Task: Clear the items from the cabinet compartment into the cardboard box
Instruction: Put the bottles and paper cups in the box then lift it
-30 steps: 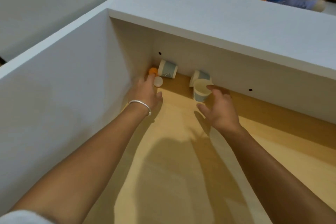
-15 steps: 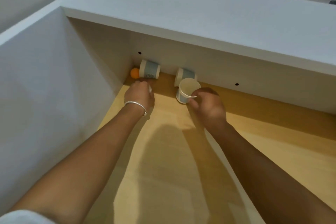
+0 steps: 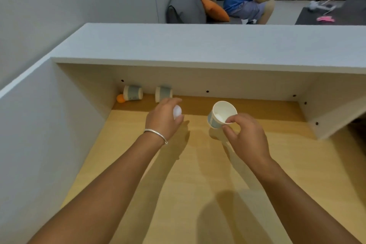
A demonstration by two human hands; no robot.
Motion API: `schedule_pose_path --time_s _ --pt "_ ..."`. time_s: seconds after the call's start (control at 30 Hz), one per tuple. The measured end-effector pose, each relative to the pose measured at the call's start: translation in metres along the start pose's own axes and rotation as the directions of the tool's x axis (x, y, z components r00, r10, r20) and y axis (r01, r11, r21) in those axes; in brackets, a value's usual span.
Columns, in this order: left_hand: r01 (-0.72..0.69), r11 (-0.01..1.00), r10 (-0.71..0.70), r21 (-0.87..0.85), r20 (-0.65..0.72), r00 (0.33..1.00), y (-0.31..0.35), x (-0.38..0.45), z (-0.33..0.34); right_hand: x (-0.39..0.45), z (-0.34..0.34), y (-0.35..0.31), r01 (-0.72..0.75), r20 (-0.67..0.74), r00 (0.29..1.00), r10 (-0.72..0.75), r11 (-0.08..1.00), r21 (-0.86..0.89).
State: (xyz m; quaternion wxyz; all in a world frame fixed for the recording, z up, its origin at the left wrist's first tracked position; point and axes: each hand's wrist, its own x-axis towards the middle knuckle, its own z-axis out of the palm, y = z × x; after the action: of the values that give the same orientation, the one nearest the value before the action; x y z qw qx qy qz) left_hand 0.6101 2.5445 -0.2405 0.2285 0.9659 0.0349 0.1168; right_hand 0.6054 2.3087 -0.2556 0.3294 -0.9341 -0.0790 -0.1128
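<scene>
Head view, looking down into the cabinet compartment (image 3: pixel 198 164): both hands are loaded and lifted clear of the wooden shelf floor. Left hand (image 3: pixel 165 119) curls round a white ball (image 3: pixel 177 110), the grip closed so that only part of the ball shows between thumb and fingers. Right hand (image 3: pixel 246 136) pinches the near rim of a paper cup (image 3: pixel 220 114), thumb and fingertips on the rim, the cup tipped with its mouth toward the camera and its base pointing to the back wall. Remaining items lie against the back wall, beyond both hands and to the left: a cup on its side in the corner (image 3: pixel 132 93), an orange ball (image 3: pixel 120 98) touching it on the corner side, and a second cup on its side (image 3: pixel 163 93) just behind the left hand's knuckles. Both lying cups have their long axes running along the back wall. By position, the left hand is the nearer to all three. No cardboard box is in view, so its direction from the hands cannot be told; the carry, judged from the task, must leave the compartment toward the person.
</scene>
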Motion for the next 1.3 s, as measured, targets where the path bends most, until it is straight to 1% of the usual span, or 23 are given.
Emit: schedule_pose_path --time_s 0.1,0.2,0.4,0.47,0.57,0.67,0.8,0.9,0.97,1.07,1.17,1.2,1.23,1.3 --pt "-0.106 0.994 0.106 -0.024 0.002 0.994 0.057 -0.005 0.006 -0.018 -0.048 0.027 -0.042 -0.079 0.996 0.043 0.999 0.015" --pt "-0.221 0.974 0.221 -0.051 0.003 0.975 0.122 -0.006 0.017 -0.033 -0.101 0.055 -0.075 -0.167 0.983 0.074 0.997 0.001" --pt "-0.427 0.886 0.442 -0.181 0.052 0.895 0.258 -0.010 0.050 -0.066 -0.215 0.112 -0.185 -0.334 0.929 0.158 0.982 -0.049" --pt "-0.486 0.841 0.511 -0.238 0.052 0.858 0.302 -0.011 0.062 -0.079 -0.252 0.129 -0.220 -0.396 0.900 0.183 0.974 -0.049" --pt "-0.566 0.768 0.603 -0.298 0.042 0.796 0.365 -0.014 0.080 -0.096 -0.297 0.152 -0.306 -0.478 0.838 0.264 0.952 -0.010" --pt "-0.628 0.704 0.676 -0.331 0.040 0.736 0.423 -0.020 0.096 -0.111 -0.331 0.176 -0.351 -0.560 0.779 0.280 0.936 -0.021" --pt "-0.698 0.626 0.752 -0.346 0.030 0.659 0.489 -0.024 0.118 -0.131 -0.368 0.204 -0.464 -0.611 0.711 0.349 0.885 -0.034" --pt "-0.690 0.594 0.774 -0.414 0.059 0.631 0.528 -0.027 0.138 -0.143 -0.384 0.219 -0.566 -0.604 0.667 0.436 0.824 -0.030" --pt "-0.663 0.586 0.779 -0.466 0.098 0.620 0.544 -0.030 0.149 -0.147 -0.386 0.223 -0.594 -0.593 0.653 0.471 0.804 -0.017" --pt "-0.647 0.595 0.772 -0.476 0.117 0.624 0.537 -0.030 0.159 -0.146 -0.378 0.221 -0.561 -0.596 0.673 0.438 0.827 -0.026" --pt "-0.658 0.628 0.756 -0.416 0.126 0.642 0.498 -0.024 0.157 -0.131 -0.359 0.205 -0.418 -0.587 0.746 0.314 0.907 -0.047" --pt "-0.655 0.651 0.740 -0.383 0.131 0.659 0.477 -0.020 0.154 -0.122 -0.348 0.197 -0.364 -0.581 0.768 0.268 0.930 -0.052" --pt "-0.651 0.673 0.723 -0.352 0.128 0.678 0.457 -0.017 0.150 -0.112 -0.337 0.189 -0.329 -0.567 0.786 0.247 0.943 -0.046" --pt "-0.632 0.719 0.681 -0.288 0.113 0.723 0.413 -0.011 0.139 -0.092 -0.311 0.169 -0.304 -0.488 0.835 0.257 0.953 -0.019"
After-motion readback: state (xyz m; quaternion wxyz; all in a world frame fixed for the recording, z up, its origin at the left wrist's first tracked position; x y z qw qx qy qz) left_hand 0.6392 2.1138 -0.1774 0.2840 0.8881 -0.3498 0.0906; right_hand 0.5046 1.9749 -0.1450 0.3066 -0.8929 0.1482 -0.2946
